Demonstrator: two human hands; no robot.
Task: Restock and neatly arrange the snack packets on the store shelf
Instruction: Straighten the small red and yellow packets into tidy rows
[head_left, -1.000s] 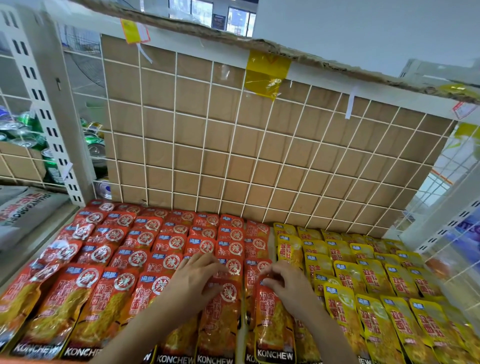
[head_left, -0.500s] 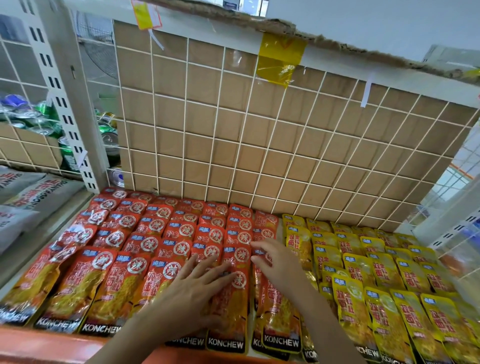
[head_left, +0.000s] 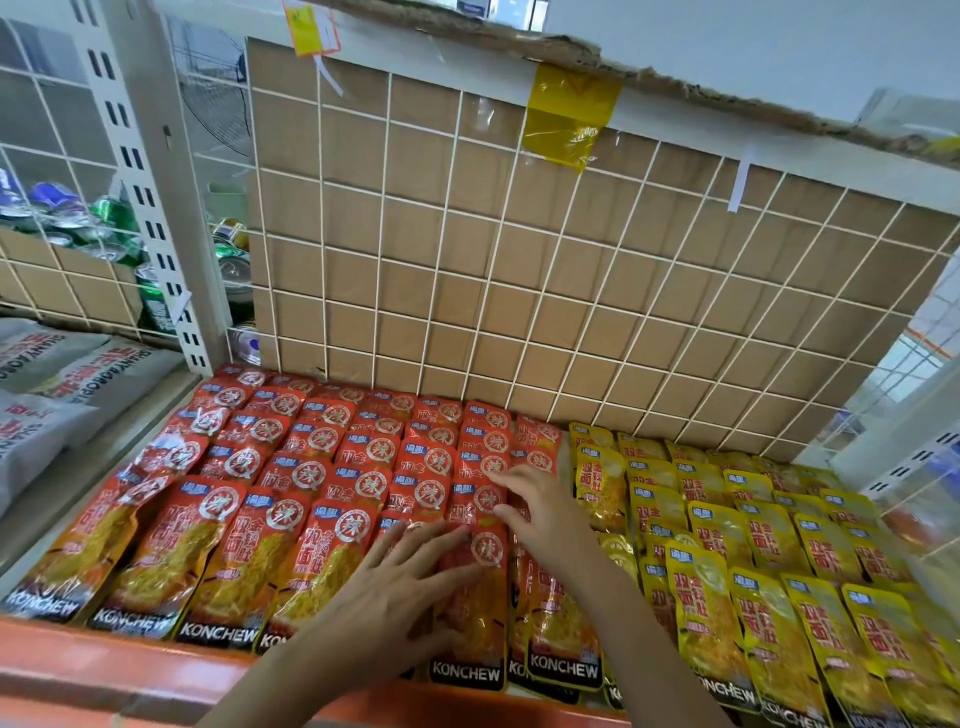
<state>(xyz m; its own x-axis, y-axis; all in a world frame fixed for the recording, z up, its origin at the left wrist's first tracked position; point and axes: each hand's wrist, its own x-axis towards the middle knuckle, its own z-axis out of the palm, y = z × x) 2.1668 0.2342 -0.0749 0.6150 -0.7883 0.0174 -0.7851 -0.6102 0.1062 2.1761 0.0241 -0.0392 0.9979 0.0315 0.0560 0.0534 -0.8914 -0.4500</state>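
Rows of red KONCHEW snack packets (head_left: 270, 499) lie overlapping on the left and middle of the shelf. Yellow packets (head_left: 769, 561) of the same kind fill the right part. My left hand (head_left: 395, 587) lies flat with spread fingers on the front red packets near the shelf's orange front edge (head_left: 104, 670). My right hand (head_left: 540, 512) rests with straight fingers on the red packets in the column next to the yellow ones, a little farther back. Neither hand grips a packet.
A white wire grid backed by cardboard (head_left: 519, 270) closes the shelf's rear. A white slotted upright (head_left: 150, 197) stands at the left, with drink cans (head_left: 104, 223) behind it. Grey sacks (head_left: 57, 384) lie on the neighbouring shelf to the left.
Both hands have slid back along the red packets and flattened out; the right hand moved farther back than the left. The view pulled back, showing the orange front edge.
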